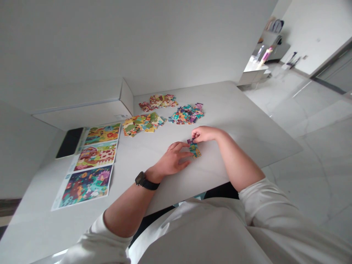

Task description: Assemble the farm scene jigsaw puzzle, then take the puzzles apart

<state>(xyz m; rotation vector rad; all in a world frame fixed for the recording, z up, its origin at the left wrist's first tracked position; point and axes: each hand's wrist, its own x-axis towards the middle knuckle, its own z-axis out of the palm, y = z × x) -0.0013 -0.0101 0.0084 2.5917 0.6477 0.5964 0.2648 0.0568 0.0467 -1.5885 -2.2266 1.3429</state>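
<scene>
A small strip of joined jigsaw puzzle pieces (195, 149), teal and yellow with purple at its far end, lies on the white table (214, 165). My left hand (173, 160), with a black watch on its wrist, rests palm down with fingers apart, its fingertips against the strip's left side. At the strip's far end, my right hand (204, 134) is closed in a pinch on a dark purple puzzle piece, partly hidden by the fingers. Just beyond lies a pile of teal and purple puzzle pieces (186, 114).
Two more piles, yellow-green pieces (143, 123) and red-yellow pieces (159, 101), lie toward the wall. On the left are printed picture sheets (95, 159) and a black phone-like slab (70, 142). A long white box (82, 108) stands behind them.
</scene>
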